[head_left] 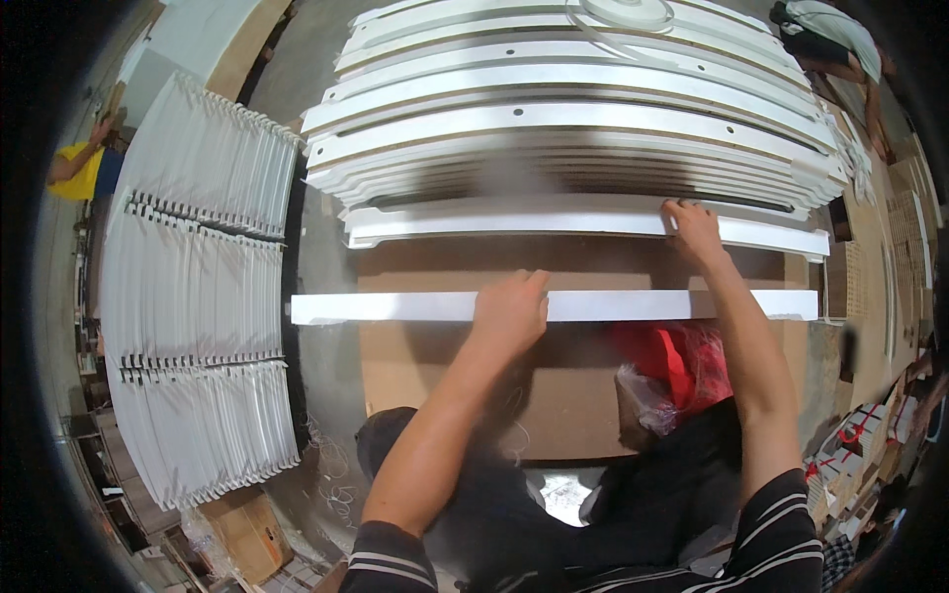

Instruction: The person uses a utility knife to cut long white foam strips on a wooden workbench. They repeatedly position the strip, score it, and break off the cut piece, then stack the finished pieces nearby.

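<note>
A long, narrow white bar [633, 305] lies crosswise in front of me, above the brown cardboard. My left hand [510, 308] is closed around it near its middle. Farther off, a second white rail [514, 219] with notched ends lies parallel to the first, just before the big stack. On that rail's right half, my right hand [696, 233] has its fingers curled over the upper edge. Beyond it rises a large stack of white slats [593, 117], some with small dark holes. Its lower front is in shadow.
Bundled white panels [203, 287] stand in rows at the left. Red cloth or film in clear plastic [682, 366] lies on the cardboard sheet [435, 381]. A coil of white strap [628, 14] tops the stack. Other people work at the far left [84, 170] and far right [835, 42].
</note>
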### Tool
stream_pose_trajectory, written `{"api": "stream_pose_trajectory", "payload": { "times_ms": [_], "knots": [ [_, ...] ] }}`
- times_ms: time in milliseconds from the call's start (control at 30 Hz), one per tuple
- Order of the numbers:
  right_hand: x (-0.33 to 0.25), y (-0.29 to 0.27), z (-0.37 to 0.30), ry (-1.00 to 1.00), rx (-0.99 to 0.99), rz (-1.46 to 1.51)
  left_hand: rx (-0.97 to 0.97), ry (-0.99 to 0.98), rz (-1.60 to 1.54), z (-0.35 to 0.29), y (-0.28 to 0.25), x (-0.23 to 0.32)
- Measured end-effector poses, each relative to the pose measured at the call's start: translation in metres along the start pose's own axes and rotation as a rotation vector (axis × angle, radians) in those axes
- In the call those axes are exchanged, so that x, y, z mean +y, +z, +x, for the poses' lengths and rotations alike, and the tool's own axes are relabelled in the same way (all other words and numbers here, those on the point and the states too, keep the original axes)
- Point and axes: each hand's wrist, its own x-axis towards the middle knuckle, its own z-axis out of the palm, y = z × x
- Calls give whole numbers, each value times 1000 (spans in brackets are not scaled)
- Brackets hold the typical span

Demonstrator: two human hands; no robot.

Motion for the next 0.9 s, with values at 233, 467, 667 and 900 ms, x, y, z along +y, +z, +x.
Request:
{"api": "stream_pose_trajectory", "payload": {
  "times_ms": [233, 467, 667, 900],
  "knots": [
    [2, 8, -1, -58, 87, 18, -85, -28, 34, 5, -2, 11],
    [-32, 11, 22, -182, 178, 199, -75, -126, -12, 11, 7, -8],
    [-66, -22, -6, -176, 432, 86, 129, -81, -162, 25, -8, -8],
    [-96, -78, -53, -112, 617, 139, 301, -191, -242, 38, -25, 9]
  ]
}}
